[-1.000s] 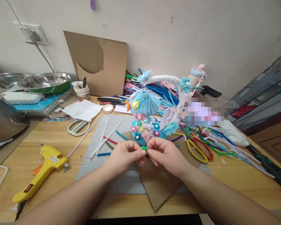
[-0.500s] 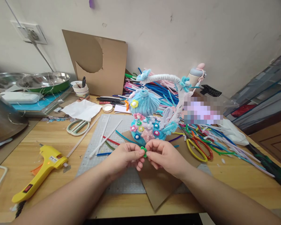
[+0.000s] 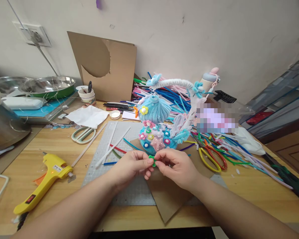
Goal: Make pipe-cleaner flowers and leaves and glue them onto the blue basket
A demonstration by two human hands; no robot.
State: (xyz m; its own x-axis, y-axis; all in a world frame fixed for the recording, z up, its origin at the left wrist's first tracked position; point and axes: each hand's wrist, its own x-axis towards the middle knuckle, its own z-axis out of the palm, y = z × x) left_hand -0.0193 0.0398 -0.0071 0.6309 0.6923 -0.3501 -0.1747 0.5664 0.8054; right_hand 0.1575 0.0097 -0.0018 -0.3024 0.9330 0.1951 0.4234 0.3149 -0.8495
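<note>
My left hand [image 3: 133, 166] and my right hand [image 3: 175, 166] meet at the middle of the table, both pinched on a small green pipe-cleaner piece [image 3: 152, 159]. Right behind my fingers stands a light-blue fluffy pipe-cleaner figure [image 3: 155, 127] with small coloured flowers and a white arched handle. It rests on a piece of brown cardboard [image 3: 168, 196] that lies over a grey cutting mat [image 3: 109, 156].
A yellow glue gun [image 3: 43, 181] lies at the front left. Pale green scissors [image 3: 83, 134] and white tissue sit behind the mat. Yellow-and-red scissors [image 3: 211, 159] and a heap of coloured pipe cleaners [image 3: 229, 146] fill the right. Metal pans and a cardboard sheet [image 3: 107, 69] stand at the back.
My fingers have turned the green piece slightly between them and shifted a little lower; everything else has stayed where it was.
</note>
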